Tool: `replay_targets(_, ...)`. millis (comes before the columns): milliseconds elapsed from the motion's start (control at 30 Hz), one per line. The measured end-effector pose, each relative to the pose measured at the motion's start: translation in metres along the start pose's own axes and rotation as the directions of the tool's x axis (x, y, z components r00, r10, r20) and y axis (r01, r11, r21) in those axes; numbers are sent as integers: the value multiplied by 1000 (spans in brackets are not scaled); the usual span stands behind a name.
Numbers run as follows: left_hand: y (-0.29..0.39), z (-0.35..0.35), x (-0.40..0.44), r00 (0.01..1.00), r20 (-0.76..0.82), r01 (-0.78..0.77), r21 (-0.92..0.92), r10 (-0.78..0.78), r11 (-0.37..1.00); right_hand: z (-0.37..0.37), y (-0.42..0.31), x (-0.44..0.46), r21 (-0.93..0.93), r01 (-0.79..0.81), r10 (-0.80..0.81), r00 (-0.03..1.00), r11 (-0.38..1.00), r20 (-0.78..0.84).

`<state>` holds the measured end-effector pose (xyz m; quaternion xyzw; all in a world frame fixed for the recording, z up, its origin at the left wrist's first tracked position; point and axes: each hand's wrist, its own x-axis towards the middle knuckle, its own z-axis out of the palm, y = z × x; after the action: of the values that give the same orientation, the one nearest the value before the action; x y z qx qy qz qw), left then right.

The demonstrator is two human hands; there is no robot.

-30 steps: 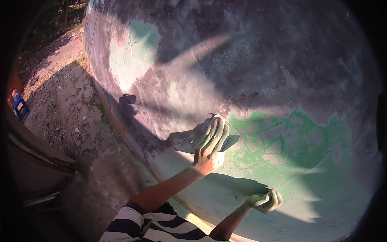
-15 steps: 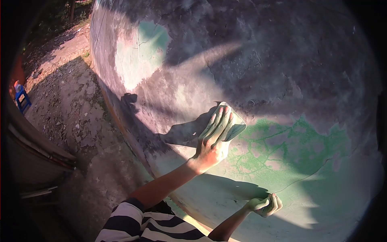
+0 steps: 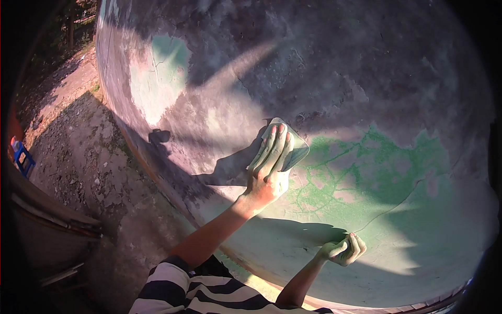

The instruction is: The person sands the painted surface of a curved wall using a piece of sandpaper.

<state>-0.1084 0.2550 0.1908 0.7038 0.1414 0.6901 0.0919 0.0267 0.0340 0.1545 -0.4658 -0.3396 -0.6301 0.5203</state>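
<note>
My left hand [image 3: 269, 170] presses a pale, dust-covered sheet that looks like sandpaper [image 3: 297, 150] against the curved wall [image 3: 235, 110]. Its fingers lie together along the sheet, pointing upward, and the sheet's right side sticks out past them. Lower right, my right hand [image 3: 344, 249] is curled, with the fingers bent in towards the thumb and nothing visible in it. It is close to the wall; whether it touches is unclear. Greenish dust coats both hands. Right of the sheet spreads a bright green patch [image 3: 379, 178] with a thin crack below it.
The wall's lower edge [image 3: 157, 186] curves down the left, beside rough stony ground [image 3: 86, 157]. A blue plastic stool [image 3: 23, 158] stands far left, near a dark curved structure [image 3: 52, 209]. A pale patch [image 3: 159, 78] marks the wall's upper left.
The view has shifted, so the wall patches sit further left and the green patch higher. My left hand keeps the sheet on nearly the same part of the wall. My right hand stays curled.
</note>
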Motion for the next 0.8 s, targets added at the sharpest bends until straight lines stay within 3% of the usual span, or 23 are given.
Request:
replay_targets(167,13,3,-72,993,106,55,-66,-47,996,0,-3,-1,45,-55,55,998,997,-19)
replay_targets(300,6,2,-49,998,60,-3,34,1,999,2,-6,-2,50,-78,79,997,996,-23)
replay_targets(433,4,-6,4,999,52,16,-14,-15,1000,2,-4,-2,68,-72,74,997,995,-26)
replay_targets(600,20,-5,-75,986,160,59,-49,-51,997,1,-3,-2,71,-53,53,999,996,-8)
replay_targets(667,16,-5,-84,984,177,11,-31,-5,999,2,-5,-3,66,-72,73,997,995,-9)
replay_targets(800,11,-12,-26,984,175,32,-49,-23,998,-1,-4,0,61,-54,54,999,997,6)
